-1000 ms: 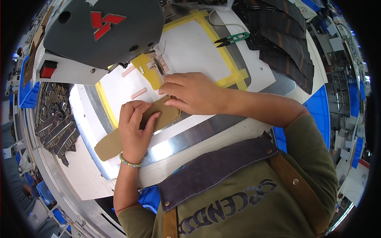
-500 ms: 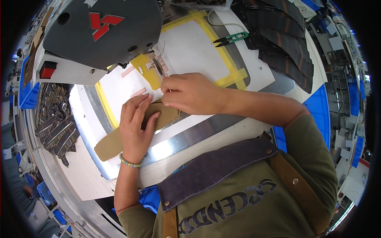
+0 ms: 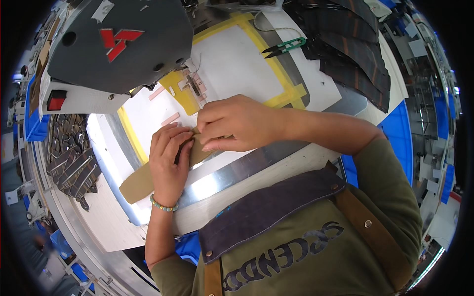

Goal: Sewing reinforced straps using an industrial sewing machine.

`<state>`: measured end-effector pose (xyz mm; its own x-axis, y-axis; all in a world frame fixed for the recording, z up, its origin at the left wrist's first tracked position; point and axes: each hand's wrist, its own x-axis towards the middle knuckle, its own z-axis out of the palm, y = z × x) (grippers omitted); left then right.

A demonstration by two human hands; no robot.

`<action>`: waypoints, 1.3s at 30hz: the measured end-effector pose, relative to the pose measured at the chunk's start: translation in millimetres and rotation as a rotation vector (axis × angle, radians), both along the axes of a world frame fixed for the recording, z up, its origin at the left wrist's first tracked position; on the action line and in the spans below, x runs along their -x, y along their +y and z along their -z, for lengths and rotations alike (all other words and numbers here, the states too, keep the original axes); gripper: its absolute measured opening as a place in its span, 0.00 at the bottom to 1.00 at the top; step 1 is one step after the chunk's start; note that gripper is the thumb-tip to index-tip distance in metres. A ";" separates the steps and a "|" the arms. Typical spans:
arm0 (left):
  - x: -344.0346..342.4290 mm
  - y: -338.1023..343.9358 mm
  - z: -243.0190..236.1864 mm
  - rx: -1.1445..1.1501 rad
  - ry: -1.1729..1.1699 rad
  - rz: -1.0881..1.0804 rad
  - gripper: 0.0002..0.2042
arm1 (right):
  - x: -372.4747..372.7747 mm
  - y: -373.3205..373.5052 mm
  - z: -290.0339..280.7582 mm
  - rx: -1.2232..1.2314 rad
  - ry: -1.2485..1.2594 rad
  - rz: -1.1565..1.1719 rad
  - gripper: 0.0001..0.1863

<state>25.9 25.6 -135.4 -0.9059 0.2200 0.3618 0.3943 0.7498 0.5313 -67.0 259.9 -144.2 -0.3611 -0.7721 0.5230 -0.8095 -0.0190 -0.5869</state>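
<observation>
A long tan fabric piece (image 3: 136, 186) with a rounded end lies slantwise along the near side of the white work plate (image 3: 237, 64). My left hand (image 3: 168, 160), a beaded bracelet on its wrist, curls over the piece with thumb and fingers gripping it. Close beside it, my right hand (image 3: 239, 123) pinches the piece's upper edge; its fingertips partly hide the cloth there. Just beyond my hands, a yellow flat part (image 3: 183, 101) and a small metal foot (image 3: 195, 88) sit on the plate, with pink strips around them.
A dark grey sewing machine head (image 3: 118, 64) overhangs the plate at upper left. Green-handled thread snips (image 3: 287, 45) lie at the far right of the plate. Dark striped fabric pieces (image 3: 350, 54) are at upper right, more striped pieces (image 3: 74, 170) at left. A blue bin (image 3: 397, 143) stands right.
My right hand has turned and shifted slightly toward me, covering more of the tan piece's right end. My left hand stays over the piece, its fingertips now closer to the right hand's.
</observation>
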 end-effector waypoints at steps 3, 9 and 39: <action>-0.1 4.8 -3.9 -0.013 -0.038 -0.024 0.10 | 3.8 -1.8 -3.6 0.022 -0.161 0.015 0.09; -11.0 -17.6 -13.9 -0.375 -0.077 -0.070 0.06 | 37.3 13.5 -22.7 -0.071 -0.207 0.141 0.10; 95.6 -54.8 18.3 -0.491 -0.464 -0.286 0.04 | 100.2 29.0 23.8 -0.070 0.058 0.405 0.14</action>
